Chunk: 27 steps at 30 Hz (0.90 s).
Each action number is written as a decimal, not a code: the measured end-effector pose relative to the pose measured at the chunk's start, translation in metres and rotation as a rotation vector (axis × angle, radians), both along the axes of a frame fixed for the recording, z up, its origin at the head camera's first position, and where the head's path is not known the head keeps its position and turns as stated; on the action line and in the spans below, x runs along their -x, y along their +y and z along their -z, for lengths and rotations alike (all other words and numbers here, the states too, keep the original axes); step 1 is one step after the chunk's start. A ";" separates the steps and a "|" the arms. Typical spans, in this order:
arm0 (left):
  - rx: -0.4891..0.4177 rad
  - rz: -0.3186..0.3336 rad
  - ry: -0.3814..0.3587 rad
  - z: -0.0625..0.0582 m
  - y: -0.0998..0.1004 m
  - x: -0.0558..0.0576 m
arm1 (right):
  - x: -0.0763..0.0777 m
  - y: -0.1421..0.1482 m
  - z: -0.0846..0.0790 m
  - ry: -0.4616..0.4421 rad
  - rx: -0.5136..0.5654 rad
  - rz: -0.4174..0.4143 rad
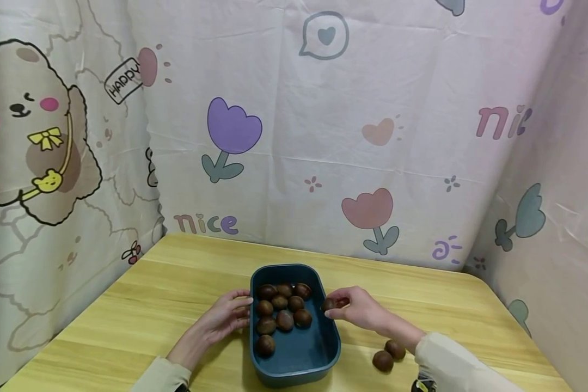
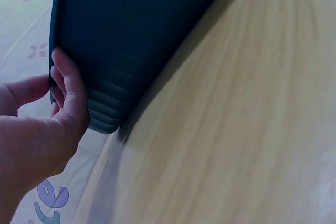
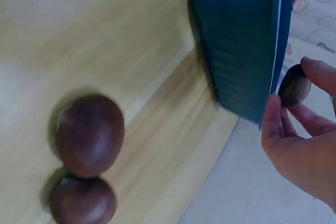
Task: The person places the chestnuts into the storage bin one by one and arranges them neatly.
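A dark blue rectangular box [image 1: 301, 375] stands on the table with several brown chestnuts [image 1: 285, 320] inside, mostly toward its far and left parts. My right hand [image 1: 365, 311] pinches one chestnut [image 3: 295, 87] between thumb and fingers, right at the box's right rim. Against the left side of the box rests my left hand [image 1: 219, 317], its relaxed fingers [image 2: 75, 90] along the outer wall and fingertips at the rim. Two more chestnuts lie close together on the table, one nearer [image 1: 383, 361] and one farther [image 1: 395, 349], below my right forearm.
The light wood-grain table [image 1: 201, 261] reaches back to a hanging printed cloth [image 1: 284, 136]. More of this cloth [image 1: 34, 261] borders the left side, and another stretch [image 1: 558, 261] borders the right.
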<state>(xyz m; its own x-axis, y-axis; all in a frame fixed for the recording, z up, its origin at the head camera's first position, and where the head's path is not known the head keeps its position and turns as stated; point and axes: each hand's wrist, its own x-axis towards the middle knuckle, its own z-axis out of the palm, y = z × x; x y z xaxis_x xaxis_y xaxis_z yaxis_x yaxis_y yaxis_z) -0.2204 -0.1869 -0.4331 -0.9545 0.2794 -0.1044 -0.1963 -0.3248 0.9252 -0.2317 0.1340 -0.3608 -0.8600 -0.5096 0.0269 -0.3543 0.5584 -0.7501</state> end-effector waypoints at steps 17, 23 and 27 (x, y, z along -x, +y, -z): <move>-0.010 0.000 0.019 0.000 0.000 -0.001 | -0.014 -0.048 0.008 -0.074 0.097 0.007; -0.015 0.008 0.021 0.000 0.000 0.000 | -0.014 -0.060 0.016 -0.074 0.064 -0.056; -0.015 0.002 0.020 0.001 0.000 0.001 | -0.014 -0.066 0.023 -0.081 0.030 -0.082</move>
<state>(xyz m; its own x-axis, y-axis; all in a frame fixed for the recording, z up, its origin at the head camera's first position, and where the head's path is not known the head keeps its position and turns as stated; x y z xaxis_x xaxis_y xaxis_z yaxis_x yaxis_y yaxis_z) -0.2213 -0.1864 -0.4343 -0.9558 0.2826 -0.0808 -0.1782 -0.3383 0.9240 -0.2179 0.0679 -0.3835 -0.8152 -0.5787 -0.0248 -0.3355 0.5067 -0.7942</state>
